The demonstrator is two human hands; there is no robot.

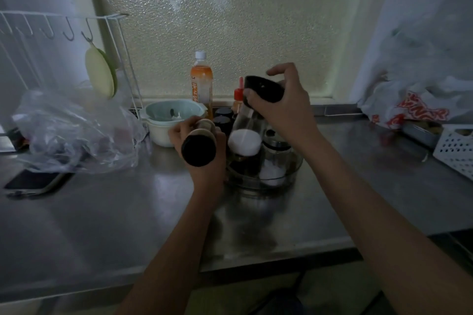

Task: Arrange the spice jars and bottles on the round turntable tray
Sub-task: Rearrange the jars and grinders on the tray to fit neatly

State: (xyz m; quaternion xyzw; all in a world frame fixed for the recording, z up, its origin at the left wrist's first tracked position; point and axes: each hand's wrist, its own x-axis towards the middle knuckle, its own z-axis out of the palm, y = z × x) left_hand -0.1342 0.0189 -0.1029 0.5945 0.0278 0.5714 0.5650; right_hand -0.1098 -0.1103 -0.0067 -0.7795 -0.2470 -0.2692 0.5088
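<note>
The left hand clamps a black-capped spice jar, tilted toward the viewer, at nine o'clock beside the turntable tray; the right hand clamps a black-lidded glass bottle above it.

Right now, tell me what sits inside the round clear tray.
Inside the tray: a white-capped jar, a glass jar of white powder and dark-lidded jars behind. Hands and bottles hide the tray's left part.
</note>
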